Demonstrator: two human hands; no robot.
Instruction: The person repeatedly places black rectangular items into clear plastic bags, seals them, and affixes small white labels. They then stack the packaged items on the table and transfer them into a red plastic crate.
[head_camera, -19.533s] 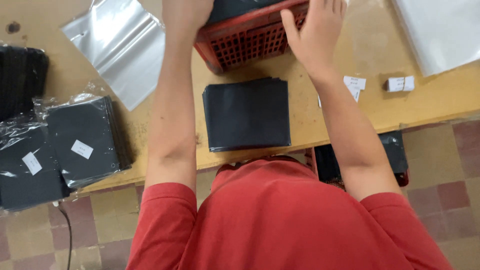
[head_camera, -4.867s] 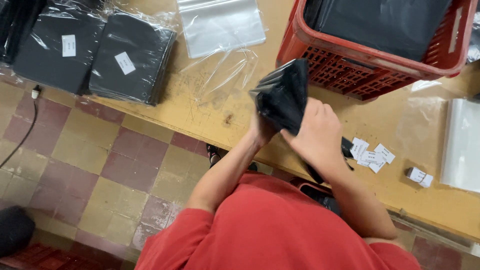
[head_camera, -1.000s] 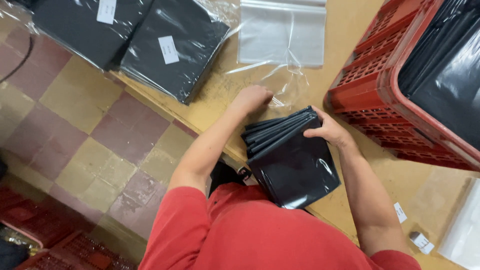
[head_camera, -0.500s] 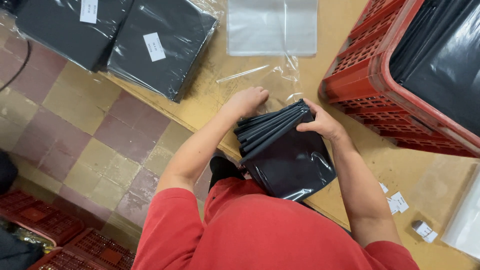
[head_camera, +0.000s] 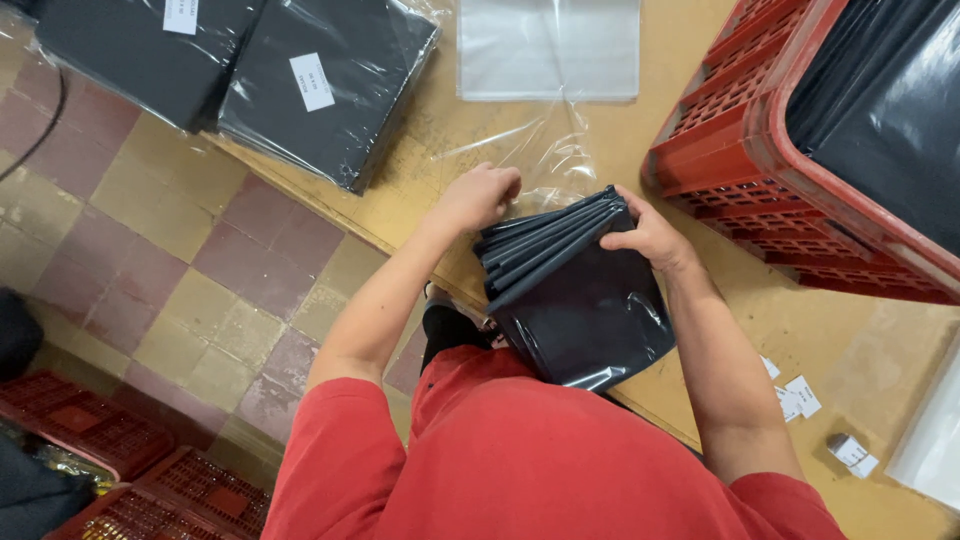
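Wooden table, black stack barely shifted

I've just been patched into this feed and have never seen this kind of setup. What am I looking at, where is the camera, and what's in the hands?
There is no machine here: a person in a red shirt works with bare hands, and the single camera sits on their head, looking down. The right hand grips a stack of folded black plastic bags, standing on edge against the wooden table. The left hand pinches a clear plastic bag lying just beyond the stack. Also on the table: a red crate with more black material, two wrapped black packs bearing white labels, and loose small white labels.
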